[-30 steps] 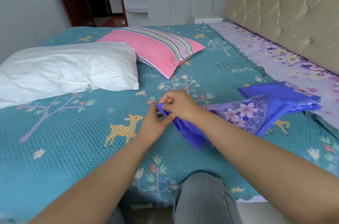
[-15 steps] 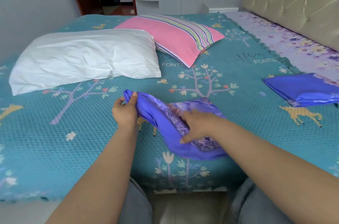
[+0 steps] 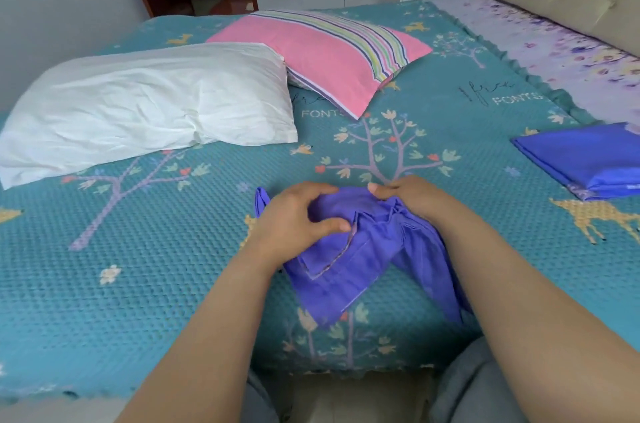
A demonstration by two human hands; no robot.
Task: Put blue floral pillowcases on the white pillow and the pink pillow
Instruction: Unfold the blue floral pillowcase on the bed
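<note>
Both my hands grip the bunched pillowcase (image 3: 349, 249) on the bed (image 3: 138, 249), left hand (image 3: 298, 218), right hand (image 3: 412, 195). Risk: I grab both layers, opening stays shut; white pillow (image 3: 149, 103) waits beyond.

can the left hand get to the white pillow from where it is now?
Probably yes. Only bare bedspread lies between the left hand and the white pillow, but that hand currently grips the blue pillowcase.

Two pillows: white pillow (image 3: 145, 103), pink pillow (image 3: 322, 51); two pillowcases: bunched pillowcase (image 3: 356, 249), folded pillowcase (image 3: 585, 159).
</note>
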